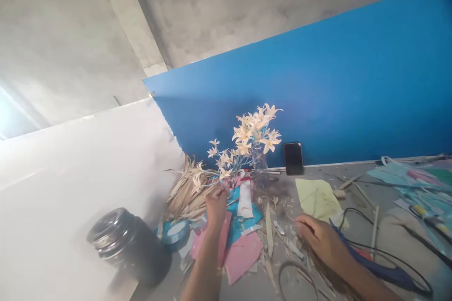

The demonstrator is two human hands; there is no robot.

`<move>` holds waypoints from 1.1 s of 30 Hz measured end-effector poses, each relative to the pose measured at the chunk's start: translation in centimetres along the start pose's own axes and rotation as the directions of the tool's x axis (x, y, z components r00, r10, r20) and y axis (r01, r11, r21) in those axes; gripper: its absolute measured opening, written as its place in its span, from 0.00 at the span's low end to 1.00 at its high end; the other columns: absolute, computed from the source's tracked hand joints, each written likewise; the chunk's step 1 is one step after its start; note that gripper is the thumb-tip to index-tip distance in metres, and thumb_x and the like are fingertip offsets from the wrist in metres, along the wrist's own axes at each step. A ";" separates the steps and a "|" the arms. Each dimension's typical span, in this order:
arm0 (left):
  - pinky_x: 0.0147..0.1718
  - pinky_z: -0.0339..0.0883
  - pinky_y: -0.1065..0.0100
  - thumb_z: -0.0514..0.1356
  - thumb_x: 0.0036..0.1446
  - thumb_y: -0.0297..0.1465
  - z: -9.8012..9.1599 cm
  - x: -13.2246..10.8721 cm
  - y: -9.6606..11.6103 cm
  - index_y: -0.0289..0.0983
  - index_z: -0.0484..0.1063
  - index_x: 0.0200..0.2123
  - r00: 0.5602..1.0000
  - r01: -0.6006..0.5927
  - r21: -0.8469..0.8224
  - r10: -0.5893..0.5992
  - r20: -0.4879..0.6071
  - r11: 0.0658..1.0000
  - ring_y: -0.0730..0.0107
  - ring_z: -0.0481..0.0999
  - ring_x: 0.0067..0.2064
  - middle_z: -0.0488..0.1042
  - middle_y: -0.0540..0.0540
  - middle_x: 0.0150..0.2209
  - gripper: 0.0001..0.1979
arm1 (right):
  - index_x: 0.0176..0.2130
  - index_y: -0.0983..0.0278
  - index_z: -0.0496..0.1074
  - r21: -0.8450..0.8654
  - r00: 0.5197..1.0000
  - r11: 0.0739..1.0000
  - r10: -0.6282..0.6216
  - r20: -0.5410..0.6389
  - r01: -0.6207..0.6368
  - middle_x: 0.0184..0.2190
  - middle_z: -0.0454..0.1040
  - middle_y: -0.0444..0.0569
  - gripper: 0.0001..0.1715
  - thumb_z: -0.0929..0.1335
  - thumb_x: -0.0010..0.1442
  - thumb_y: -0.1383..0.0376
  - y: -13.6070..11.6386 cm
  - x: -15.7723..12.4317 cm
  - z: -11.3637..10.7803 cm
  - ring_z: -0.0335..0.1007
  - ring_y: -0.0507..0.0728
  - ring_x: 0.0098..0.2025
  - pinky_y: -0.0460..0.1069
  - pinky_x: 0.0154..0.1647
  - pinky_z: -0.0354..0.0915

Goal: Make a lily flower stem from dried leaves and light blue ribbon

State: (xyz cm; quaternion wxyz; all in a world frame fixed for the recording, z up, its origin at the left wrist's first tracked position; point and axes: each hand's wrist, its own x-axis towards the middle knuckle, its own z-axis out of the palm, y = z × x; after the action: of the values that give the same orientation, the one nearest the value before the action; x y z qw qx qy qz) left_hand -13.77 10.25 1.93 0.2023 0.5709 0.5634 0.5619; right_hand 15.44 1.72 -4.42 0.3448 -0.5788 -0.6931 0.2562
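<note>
Dark jar [129, 244] and blue ribbon roll [175, 231], lying at left on the surface [318, 171]; dried husks [187, 190], heaped, largely unworked, touching the left hand [216, 203], fingers bent out of sight, grasp cannot be told; cream flowers [254, 131], many finished, standing in glass vase [259, 163] just beyond; right hand [319, 240], palm down on scraps [278, 240], fingers loosely bent, nothing seen held, well apart from husks; blue glue gun [384, 273] beside its wrist

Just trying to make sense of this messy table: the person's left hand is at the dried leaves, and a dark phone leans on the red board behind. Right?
Not quite: the board is blue, not red. The head view shows the rest as you say: the left hand at the dried leaves, and the dark phone leaning on that board.
</note>
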 end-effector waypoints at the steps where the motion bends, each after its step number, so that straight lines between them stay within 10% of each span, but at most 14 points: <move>1: 0.24 0.56 0.70 0.59 0.51 0.37 0.4 0.0 -0.3 0.37 0.71 0.19 1.000 -0.002 0.003 0.002 0.007 1.000 0.70 0.64 0.24 0.65 0.51 0.18 0.13 | 0.36 0.60 0.72 0.004 1.000 1.000 0.003 -0.003 -0.003 0.25 0.75 0.46 0.19 0.57 0.64 0.55 0.1 0.0 0.0 0.71 0.57 0.29 0.48 0.32 0.61; 16: 0.25 0.54 0.70 0.58 0.49 0.33 3.6 2.1 -1.0 0.38 0.63 0.15 0.991 -0.030 0.020 0.027 0.131 0.999 0.72 0.60 0.23 0.60 0.53 0.17 0.13 | 0.25 0.59 0.59 -0.034 0.999 0.999 -0.021 0.044 0.023 0.21 0.70 0.45 0.24 0.55 0.67 0.50 0.9 0.2 0.4 0.68 0.56 0.26 0.48 0.30 0.58; 33: 0.22 0.57 0.71 0.58 0.49 0.36 2.9 2.7 -0.9 0.37 0.69 0.18 0.976 0.058 -0.040 -0.049 0.210 0.997 0.73 0.63 0.21 0.65 0.51 0.17 0.12 | 0.26 0.60 0.62 -0.049 0.995 0.999 -0.016 0.094 0.020 0.22 0.71 0.45 0.24 0.54 0.67 0.52 0.5 0.2 0.2 0.68 0.56 0.27 0.48 0.31 0.57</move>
State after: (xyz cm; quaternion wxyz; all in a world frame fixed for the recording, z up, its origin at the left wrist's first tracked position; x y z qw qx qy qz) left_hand -12.31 14.01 1.38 0.2887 0.6067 0.5409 0.5059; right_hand 15.53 2.05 -4.88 0.3000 -0.5683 -0.7198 0.2627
